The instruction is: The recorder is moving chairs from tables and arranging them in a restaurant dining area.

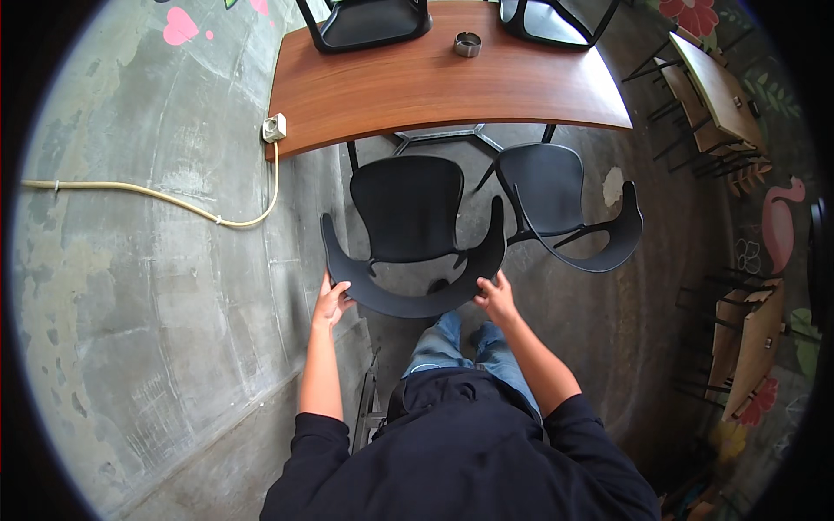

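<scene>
A black plastic chair (409, 205) stands before me with its curved backrest towards me and its seat facing the wooden table (443, 91). My left hand (332, 299) grips the left side of the backrest, thumb on the inner face. On the right side of the same backrest, my right hand (495, 299) has hold in a similar way. A second black chair (544, 185) is close by on the right, turned at an angle to the table. The legs of the held chair are mostly hidden under its seat and backrest.
Two more black chairs (374, 26) are at the table's far side. A metal ashtray (467, 44) sits on the tabletop. By its left corner, a wall socket (273, 127) with a cream cable (163, 194) is on the concrete wall. Wooden tables (720, 91) with benches line the right.
</scene>
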The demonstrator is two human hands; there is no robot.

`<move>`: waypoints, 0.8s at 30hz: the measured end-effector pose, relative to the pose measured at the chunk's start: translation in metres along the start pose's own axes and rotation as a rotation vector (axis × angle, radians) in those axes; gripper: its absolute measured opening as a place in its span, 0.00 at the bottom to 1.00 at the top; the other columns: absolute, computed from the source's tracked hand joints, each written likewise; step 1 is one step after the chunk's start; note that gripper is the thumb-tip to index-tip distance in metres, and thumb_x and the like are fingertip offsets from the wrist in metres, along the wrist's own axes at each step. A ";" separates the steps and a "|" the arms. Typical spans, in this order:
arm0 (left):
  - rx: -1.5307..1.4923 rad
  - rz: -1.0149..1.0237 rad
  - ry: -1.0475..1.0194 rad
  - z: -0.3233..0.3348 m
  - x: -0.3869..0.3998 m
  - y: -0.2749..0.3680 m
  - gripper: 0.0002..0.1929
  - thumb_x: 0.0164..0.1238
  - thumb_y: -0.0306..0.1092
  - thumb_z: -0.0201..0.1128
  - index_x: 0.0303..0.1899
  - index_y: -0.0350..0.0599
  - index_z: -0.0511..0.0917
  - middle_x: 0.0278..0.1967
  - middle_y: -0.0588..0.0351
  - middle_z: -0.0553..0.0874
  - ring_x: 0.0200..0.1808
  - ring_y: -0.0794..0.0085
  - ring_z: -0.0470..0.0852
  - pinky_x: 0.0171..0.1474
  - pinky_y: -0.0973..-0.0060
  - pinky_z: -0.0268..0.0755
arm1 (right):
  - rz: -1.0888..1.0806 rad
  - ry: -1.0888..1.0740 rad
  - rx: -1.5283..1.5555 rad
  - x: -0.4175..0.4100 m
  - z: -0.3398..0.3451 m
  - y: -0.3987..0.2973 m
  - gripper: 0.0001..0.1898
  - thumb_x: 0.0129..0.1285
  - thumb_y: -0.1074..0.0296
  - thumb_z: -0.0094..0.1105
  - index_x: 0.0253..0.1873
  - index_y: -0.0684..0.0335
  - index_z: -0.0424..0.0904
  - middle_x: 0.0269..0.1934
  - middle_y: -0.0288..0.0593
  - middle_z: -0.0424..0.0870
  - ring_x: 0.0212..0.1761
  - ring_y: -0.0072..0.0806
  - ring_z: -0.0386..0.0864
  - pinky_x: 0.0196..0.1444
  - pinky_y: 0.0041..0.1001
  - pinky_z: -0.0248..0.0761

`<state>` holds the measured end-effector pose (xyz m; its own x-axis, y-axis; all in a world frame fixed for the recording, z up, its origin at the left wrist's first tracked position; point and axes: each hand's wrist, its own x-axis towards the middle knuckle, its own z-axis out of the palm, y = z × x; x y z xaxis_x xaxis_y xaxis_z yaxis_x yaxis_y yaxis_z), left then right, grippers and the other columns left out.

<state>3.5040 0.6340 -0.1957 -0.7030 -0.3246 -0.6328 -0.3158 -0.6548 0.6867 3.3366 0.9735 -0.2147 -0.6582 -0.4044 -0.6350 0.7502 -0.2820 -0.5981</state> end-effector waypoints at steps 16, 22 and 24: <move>0.120 -0.010 0.207 0.000 0.028 -0.005 0.41 0.61 0.22 0.55 0.72 0.71 0.48 0.49 0.53 0.79 0.40 0.66 0.83 0.38 0.64 0.81 | 0.189 -0.016 -0.271 0.042 0.003 -0.007 0.24 0.69 0.76 0.46 0.66 0.50 0.52 0.52 0.51 0.74 0.41 0.46 0.82 0.39 0.42 0.81; 0.111 0.000 0.312 -0.011 0.032 0.010 0.40 0.60 0.22 0.53 0.72 0.72 0.51 0.45 0.56 0.80 0.36 0.70 0.83 0.36 0.68 0.81 | 0.194 -0.091 -0.304 0.057 0.012 0.006 0.23 0.69 0.76 0.47 0.65 0.53 0.53 0.53 0.49 0.74 0.48 0.43 0.80 0.44 0.44 0.79; 0.115 -0.020 0.305 -0.011 0.035 0.013 0.40 0.60 0.22 0.53 0.72 0.72 0.51 0.45 0.56 0.80 0.36 0.70 0.83 0.36 0.68 0.80 | 0.152 -0.050 -0.399 0.060 0.010 0.010 0.20 0.68 0.72 0.51 0.62 0.58 0.60 0.52 0.51 0.75 0.51 0.43 0.79 0.50 0.41 0.77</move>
<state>3.4827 0.6069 -0.2129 -0.4784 -0.5136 -0.7123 -0.4098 -0.5868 0.6983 3.3055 0.9377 -0.2535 -0.5303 -0.4603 -0.7120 0.7492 0.1386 -0.6477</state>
